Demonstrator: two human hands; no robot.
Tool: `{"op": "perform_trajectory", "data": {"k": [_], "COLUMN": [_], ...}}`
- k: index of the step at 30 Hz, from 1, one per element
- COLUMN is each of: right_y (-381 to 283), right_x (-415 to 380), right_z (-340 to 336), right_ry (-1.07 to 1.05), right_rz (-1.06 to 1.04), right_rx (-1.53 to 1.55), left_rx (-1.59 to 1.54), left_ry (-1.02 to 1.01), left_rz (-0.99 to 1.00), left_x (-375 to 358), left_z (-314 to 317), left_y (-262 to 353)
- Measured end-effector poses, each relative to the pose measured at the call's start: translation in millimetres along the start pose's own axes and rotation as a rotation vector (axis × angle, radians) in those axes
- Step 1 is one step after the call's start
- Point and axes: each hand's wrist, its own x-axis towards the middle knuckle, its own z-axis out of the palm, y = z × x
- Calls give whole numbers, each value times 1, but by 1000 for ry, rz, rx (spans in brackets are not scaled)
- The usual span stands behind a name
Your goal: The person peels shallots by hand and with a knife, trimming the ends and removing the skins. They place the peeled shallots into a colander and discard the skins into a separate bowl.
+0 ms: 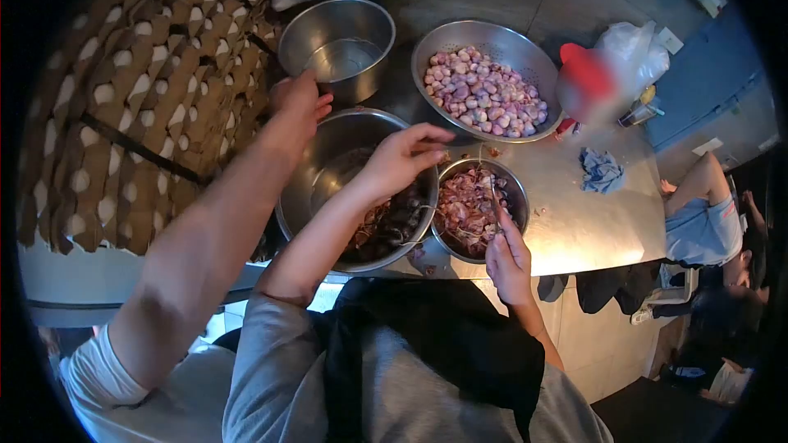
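Note:
My left hand [404, 162] hovers over the right rim of a large steel bowl [316, 234], its fingers loosely bent and apart, with nothing clearly visible in them. Dark contents and some reddish skins lie in that bowl. Closed around a small knife [496, 201], my right hand [509, 261] is at the right edge of a smaller steel bowl [520, 190]. The knife's blade points away from me above the reddish-brown skins [466, 212] in this bowl. Behind it, a steel colander [525, 45] holds many pinkish-purple shallots or garlic cloves [484, 90].
From the left, a co-worker's hand [302, 105] reaches beside a steel pot [361, 78]. Stacked egg trays [156, 107] stand at the left. A blue cloth [602, 171] lies on the steel table [607, 234]. Other people are at the far right.

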Motion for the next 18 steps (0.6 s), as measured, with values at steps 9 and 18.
{"op": "perform_trajectory", "data": {"k": [9,18], "right_y": [-11,-17], "right_x": [19,27], "right_z": [-25,-53], "right_ry": [-159,-303], "right_rz": [102,210], "right_rx": [-24,4], "left_rx": [951,823], "left_ry": [126,-107], "left_rz": [-477,-709], "left_x": [-43,-35], "left_z": [-73,-19], "left_y": [-93,-116]}}
